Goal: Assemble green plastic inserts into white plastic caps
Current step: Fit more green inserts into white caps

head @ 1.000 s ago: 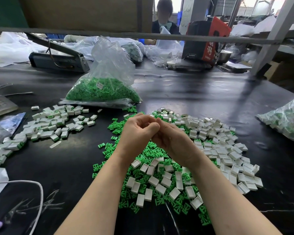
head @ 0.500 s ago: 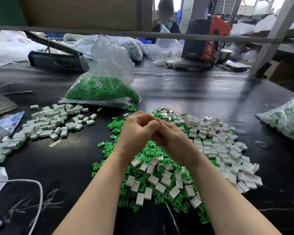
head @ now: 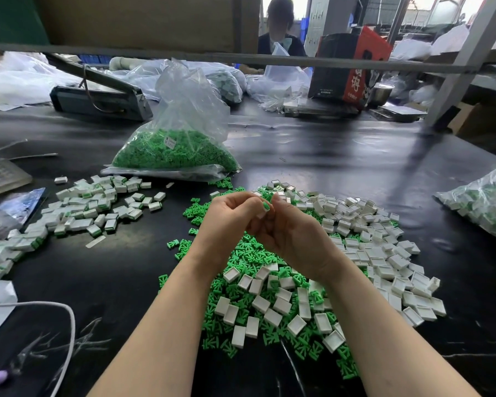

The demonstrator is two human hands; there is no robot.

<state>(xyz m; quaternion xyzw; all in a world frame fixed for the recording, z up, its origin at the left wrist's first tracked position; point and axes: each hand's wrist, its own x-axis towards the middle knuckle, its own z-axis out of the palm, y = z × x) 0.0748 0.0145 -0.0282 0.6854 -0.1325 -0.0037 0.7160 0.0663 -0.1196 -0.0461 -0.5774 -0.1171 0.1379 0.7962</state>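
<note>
Both hands meet above the mixed pile (head: 284, 296) on the table (head: 355, 167). The left hand (head: 226, 222) and right hand (head: 292, 236) pinch together one small green insert (head: 266, 206) at their fingertips. Whether a cap is there, I cannot tell

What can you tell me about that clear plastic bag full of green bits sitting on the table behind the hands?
The bag is thin, clear, crinkled plastic. Its lower half is packed with small bright green plastic pieces; its upper half is loose and stands up in folds. A small white label shows at its front, too small to read. The bag rests on the black table, beyond the hands and a little to the left. A few loose green pieces lie at its front right corner. Neither hand touches it.
</note>
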